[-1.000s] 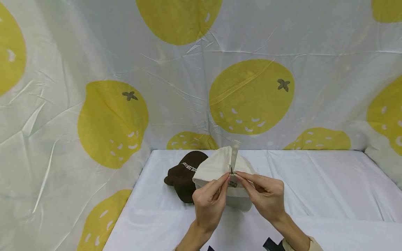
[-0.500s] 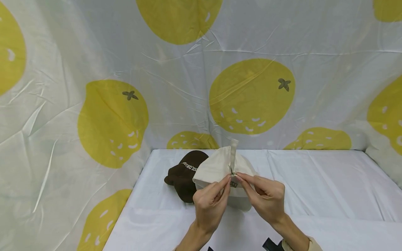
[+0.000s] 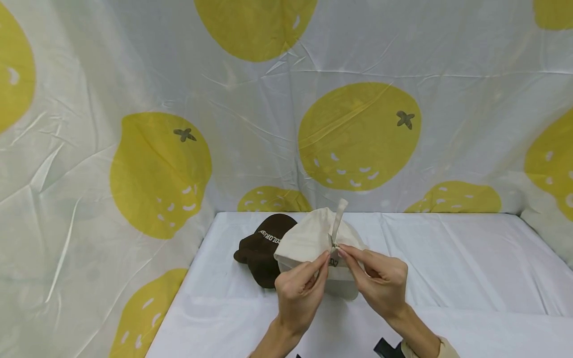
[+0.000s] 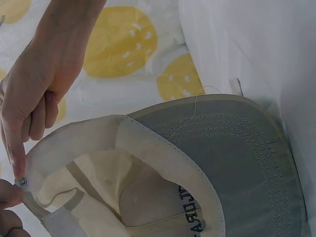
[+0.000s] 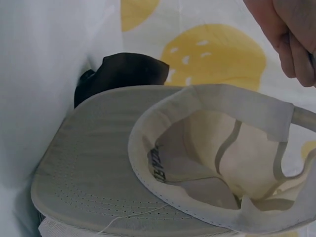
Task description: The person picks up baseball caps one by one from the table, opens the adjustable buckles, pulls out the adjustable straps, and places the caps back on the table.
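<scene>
A white cloth [image 3: 447, 258] covers the flat work surface. A creased white sheet printed with large yellow fruit [image 3: 358, 136] hangs as backdrop behind and on both sides. Lighting is even and soft.

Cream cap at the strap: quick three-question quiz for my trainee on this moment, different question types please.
1. True or false: both hands pinch the back strap of the cream cap.
2. Which side of the cream cap does the brown cap lie on in the head view? A left B right
3. Fill in: the cream cap's brim rests on the white ____.

Key: 1 true: left hand and right hand meet at the strap. 2 A. 3 cloth.
</scene>
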Demonstrator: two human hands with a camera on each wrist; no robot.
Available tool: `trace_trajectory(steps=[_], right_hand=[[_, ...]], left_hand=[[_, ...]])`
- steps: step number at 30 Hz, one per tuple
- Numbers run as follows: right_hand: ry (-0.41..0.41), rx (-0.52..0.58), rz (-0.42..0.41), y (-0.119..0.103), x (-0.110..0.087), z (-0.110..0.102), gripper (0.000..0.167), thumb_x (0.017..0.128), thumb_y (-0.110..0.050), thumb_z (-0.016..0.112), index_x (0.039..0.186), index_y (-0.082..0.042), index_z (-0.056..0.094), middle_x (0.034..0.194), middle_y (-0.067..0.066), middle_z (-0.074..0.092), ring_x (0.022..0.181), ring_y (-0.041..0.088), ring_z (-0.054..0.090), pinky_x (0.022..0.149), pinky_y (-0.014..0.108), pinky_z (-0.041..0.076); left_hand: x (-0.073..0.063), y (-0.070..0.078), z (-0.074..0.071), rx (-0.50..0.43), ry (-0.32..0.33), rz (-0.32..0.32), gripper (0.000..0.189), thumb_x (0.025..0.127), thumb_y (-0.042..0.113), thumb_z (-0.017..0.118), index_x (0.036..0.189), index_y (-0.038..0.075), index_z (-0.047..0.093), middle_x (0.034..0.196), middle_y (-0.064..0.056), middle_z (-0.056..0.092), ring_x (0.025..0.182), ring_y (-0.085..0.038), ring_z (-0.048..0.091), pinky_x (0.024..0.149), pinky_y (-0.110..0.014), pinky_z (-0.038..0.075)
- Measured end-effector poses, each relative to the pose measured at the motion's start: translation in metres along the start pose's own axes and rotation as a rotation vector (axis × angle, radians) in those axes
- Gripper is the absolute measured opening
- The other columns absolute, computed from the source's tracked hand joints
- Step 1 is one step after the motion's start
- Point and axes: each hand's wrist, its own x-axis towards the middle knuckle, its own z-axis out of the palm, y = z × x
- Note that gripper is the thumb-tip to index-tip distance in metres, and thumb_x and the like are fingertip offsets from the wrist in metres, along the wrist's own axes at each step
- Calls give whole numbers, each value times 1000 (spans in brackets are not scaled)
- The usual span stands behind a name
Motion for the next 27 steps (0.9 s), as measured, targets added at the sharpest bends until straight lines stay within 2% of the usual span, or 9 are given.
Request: trace_trajectory(steps=[6, 13, 15, 21, 27], right_hand=[[27, -26, 11, 0, 5, -3, 17, 92, -5, 78, 87, 11, 79, 48, 4, 58, 46, -1, 13, 44, 6, 13], [50, -45, 17, 1, 10, -6, 22, 91, -7, 79, 83, 14, 78, 40, -2, 47, 44, 0, 10, 44, 6, 12], [51, -47, 17, 1, 11, -6, 23, 91, -7, 79, 83, 14, 78, 40, 0, 49, 44, 0, 10, 44, 6, 12], [50, -51, 20, 1, 11, -8, 23, 92, -8, 79, 84, 14, 78, 43, 5, 55, 44, 0, 9, 44, 5, 12], [57, -60, 19, 1, 10, -9, 17, 90, -4, 80, 85, 13, 78, 43, 1, 53, 45, -2, 10, 44, 5, 12]], left_hand=[[-4, 2, -2, -13, -25, 3, 15, 96, 0, 69, 93, -11, 79, 49, 5, 45, 45, 1, 28, 42, -7, 24], [-8, 2, -6, -28, -42, 0, 7, 89, -7, 75, 93, -11, 79, 48, 6, 49, 45, 1, 28, 42, -6, 24], [-9, 1, -7, -28, -39, -1, 6, 88, -8, 75, 92, -11, 79, 48, 6, 47, 45, 1, 26, 42, -6, 24], [-11, 0, -11, -22, -24, 21, 12, 94, -2, 71, 90, -11, 79, 48, 7, 45, 46, 1, 27, 42, -6, 23], [-13, -1, -16, -22, -24, 48, 20, 98, 2, 67, 88, -11, 79, 51, 4, 55, 45, 1, 29, 43, -5, 23]])
